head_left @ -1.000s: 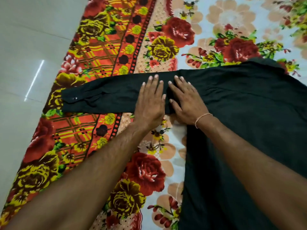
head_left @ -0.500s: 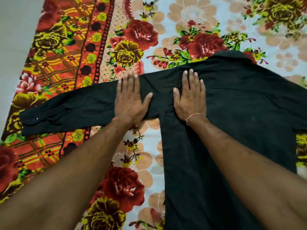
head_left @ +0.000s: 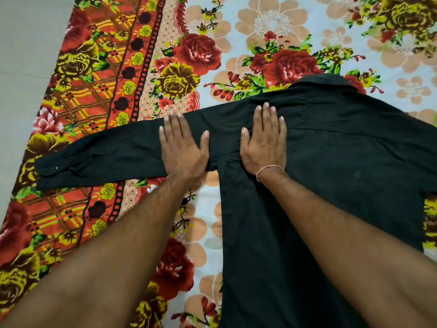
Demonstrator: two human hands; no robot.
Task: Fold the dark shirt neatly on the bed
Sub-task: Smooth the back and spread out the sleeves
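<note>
A soft floral bedsheet (head_left: pixel 272 24) covers the bed. On it the dark shirt (head_left: pixel 343 162) lies flat, matte, its right side cut off. Its long sleeve (head_left: pixel 106 155) stretches left. Left hand (head_left: pixel 182 147) and right hand (head_left: pixel 264 143) press flat, fingers straight, grasping nothing.

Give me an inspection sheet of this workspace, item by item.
Surface: floral printed bedsheet, red, yellow and peach flowers.
Job's things: dark long-sleeved cloth shirt spread flat, collar far side, one sleeve stretched out sideways with buttoned cuff.
Clutter: nothing seen.
Hands: left hand flat on the sleeve; right hand flat near the shoulder, thin thread bracelet on the wrist.
Cables: nothing seen.
Surroundings: pale tiled floor beside the bed.
</note>
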